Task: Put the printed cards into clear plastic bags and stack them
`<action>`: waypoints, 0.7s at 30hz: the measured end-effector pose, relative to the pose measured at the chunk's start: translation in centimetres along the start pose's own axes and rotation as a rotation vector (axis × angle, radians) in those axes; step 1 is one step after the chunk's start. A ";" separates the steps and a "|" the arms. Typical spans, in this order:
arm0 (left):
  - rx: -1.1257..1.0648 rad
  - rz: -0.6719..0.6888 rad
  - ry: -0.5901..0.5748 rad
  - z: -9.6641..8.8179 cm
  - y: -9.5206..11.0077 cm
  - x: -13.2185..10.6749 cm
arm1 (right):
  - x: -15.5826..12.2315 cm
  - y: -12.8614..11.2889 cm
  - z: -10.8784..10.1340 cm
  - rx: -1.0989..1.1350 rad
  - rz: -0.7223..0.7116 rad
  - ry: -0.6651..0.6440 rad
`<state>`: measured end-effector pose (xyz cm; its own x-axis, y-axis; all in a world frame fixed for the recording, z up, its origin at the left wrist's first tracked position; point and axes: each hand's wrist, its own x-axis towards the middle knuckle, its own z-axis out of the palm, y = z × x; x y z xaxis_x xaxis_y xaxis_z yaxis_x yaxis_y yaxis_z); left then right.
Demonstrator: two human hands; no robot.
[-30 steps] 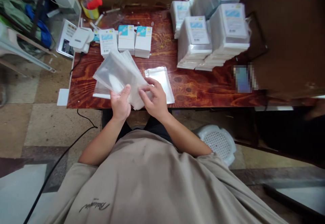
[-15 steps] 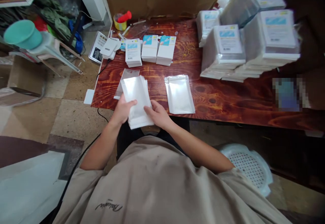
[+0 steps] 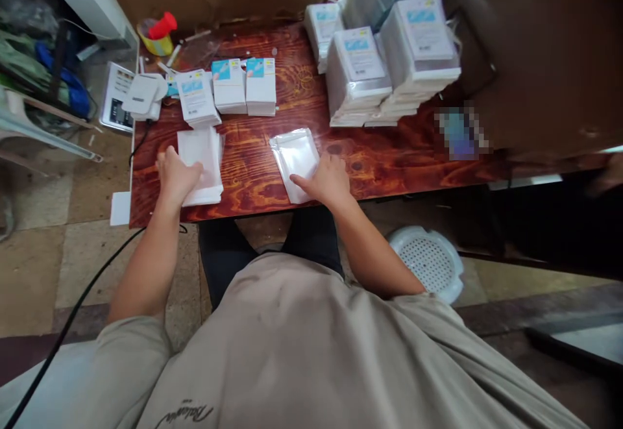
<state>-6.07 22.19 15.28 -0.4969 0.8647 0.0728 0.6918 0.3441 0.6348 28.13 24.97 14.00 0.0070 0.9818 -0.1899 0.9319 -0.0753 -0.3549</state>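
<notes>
Your left hand (image 3: pixel 175 179) is lying flat, fingers released, on the near-left edge of the left bag stack (image 3: pixel 203 156). Your right hand (image 3: pixel 328 182) is resting open on the near-right corner of the right bag stack (image 3: pixel 293 154). Both stacks are running lengthwise away from you on the bench (image 3: pixel 248 176).

The left hand (image 3: pixel 176 177) lies flat on the left pile of clear bags (image 3: pixel 203 153) near the front edge of the wooden table (image 3: pixel 389 163), while the right hand (image 3: pixel 329 182) rests with spread fingers on the near right corner of a second pile of clear bags (image 3: pixel 293 155), the two piles well apart. Behind them stand three small stacks of white packets (image 3: pixel 228 85). Tall plastic-wrapped bundles (image 3: pixel 379 59) fill the right rear, a white device (image 3: pixel 139 91) sits at the left edge, and a white perforated stool (image 3: pixel 428 263) stands on the floor beside the person's right arm.
</notes>
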 end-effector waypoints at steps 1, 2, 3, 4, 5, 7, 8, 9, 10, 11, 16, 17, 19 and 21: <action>0.113 0.018 0.057 0.3 0.7 -1.0 | 0.3 0.0 -0.1 -0.013 0.011 -0.029; 0.188 0.058 0.112 0.7 1.7 -2.1 | 0.6 -0.1 -0.1 -0.022 0.016 -0.051; 0.199 0.130 0.143 1.4 2.8 -3.4 | 0.9 -0.2 -0.2 -0.025 0.011 -0.060; 0.129 0.232 0.125 2.3 4.0 -4.8 | 1.2 -0.3 -0.3 -0.023 -0.015 -0.053; 0.032 0.369 0.063 3.5 5.2 -6.1 | 1.5 -0.3 -0.3 -0.019 -0.070 -0.030; -0.023 0.628 -0.170 6.3 7.4 -8.5 | 2.4 0.0 -0.5 -0.010 -0.234 0.049; 0.003 0.695 -0.256 7.7 8.3 -9.5 | 3.0 0.2 -0.5 -0.013 -0.319 0.076; 0.025 0.715 -0.314 9.1 8.9 -10.2 | 3.6 0.5 -0.5 -0.023 -0.395 0.077; 0.057 0.717 -0.350 10.2 9.4 -10.7 | 4.3 0.7 -0.5 -0.036 -0.451 0.060; 0.091 0.714 -0.376 11.1 9.6 -11.0 | 4.9 1.0 -0.5 -0.048 -0.489 0.036; 0.184 0.728 -0.388 12.2 9.4 -11.1 | 6.5 2.3 0.0 0.019 -0.562 0.022; 0.190 0.737 -0.385 12.0 9.3 -11.1 | 6.6 2.5 0.1 0.043 -0.564 0.030; 0.202 0.747 -0.386 11.8 9.4 -11.2 | 6.8 2.7 0.3 0.081 -0.561 0.033; 0.208 0.743 -0.393 11.7 9.5 -11.3 | 7.2 2.9 0.5 0.109 -0.560 0.030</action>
<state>12.21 19.94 11.51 0.3124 0.9427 0.1171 0.8666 -0.3333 0.3715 30.67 31.73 11.14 -0.4654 0.8814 0.0801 0.7535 0.4421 -0.4866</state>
